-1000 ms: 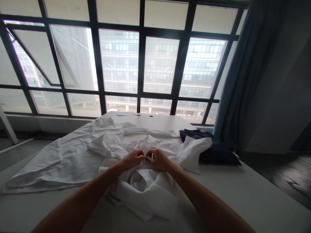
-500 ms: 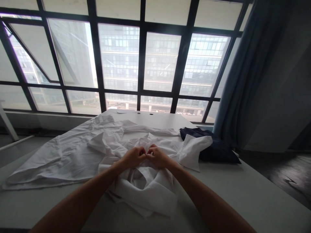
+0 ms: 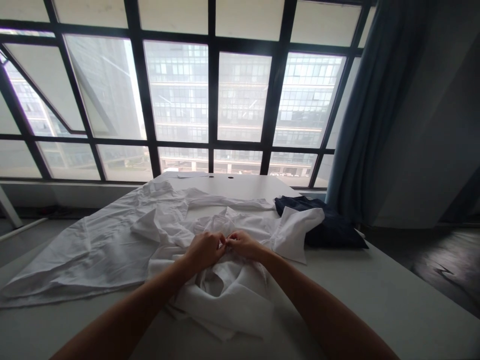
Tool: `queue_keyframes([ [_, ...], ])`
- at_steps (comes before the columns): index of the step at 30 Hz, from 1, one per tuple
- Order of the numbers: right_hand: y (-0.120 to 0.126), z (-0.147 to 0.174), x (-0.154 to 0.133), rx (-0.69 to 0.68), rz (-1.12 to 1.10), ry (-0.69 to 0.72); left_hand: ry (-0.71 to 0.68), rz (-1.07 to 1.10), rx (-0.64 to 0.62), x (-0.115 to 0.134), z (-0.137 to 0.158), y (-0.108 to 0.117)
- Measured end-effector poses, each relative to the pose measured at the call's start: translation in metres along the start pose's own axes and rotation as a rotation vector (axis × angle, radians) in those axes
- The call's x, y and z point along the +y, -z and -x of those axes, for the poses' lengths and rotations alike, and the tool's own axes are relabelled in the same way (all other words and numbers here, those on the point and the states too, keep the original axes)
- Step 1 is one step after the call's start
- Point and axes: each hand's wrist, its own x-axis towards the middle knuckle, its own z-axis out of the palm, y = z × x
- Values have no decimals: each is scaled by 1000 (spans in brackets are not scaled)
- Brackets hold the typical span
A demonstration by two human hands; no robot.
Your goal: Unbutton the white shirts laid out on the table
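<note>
Both hands (image 3: pixel 225 246) lower on white shirt (image 3: pixel 225 295)

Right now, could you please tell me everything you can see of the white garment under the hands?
The white garment looks like thin woven cotton, crumpled and heavily creased. It lies spread over the pale table, with flaps splayed left and a folded panel at the right lapping onto a dark navy cloth. Its bunched middle rises slightly where the left hand and right hand pinch it, fingertips together. Any buttons are too small to tell.

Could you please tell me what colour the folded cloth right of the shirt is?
Dark navy cloth, seen in the head view, partly under the white shirt.
</note>
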Motion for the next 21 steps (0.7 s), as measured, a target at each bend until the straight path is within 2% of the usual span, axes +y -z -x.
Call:
queue_keyframes([
  [3, -1, 0, 1, 62, 8, 16, 41, -59, 2, 4, 1, -2],
  [7, 2, 3, -4, 113, -8, 177, 38, -114, -10, 2, 1, -3],
  [12, 10, 11, -13, 63, 206, 285, -222, 24, -157, -14, 0, -2],
  [14, 13, 15, -17, 29, 309, 327, -253, 94, -205, -21, -1, -3],
  [16, 17, 20, -22, -50, 388, 335, -207, 112, -237, -26, -3, -6],
  [18, 23, 24, -28, -200, 444, 268, -121, 83, -242, -29, -4, -9],
  [21, 34, 29, -36, -408, 505, 109, -9, 11, -134, -31, -6, -12],
])
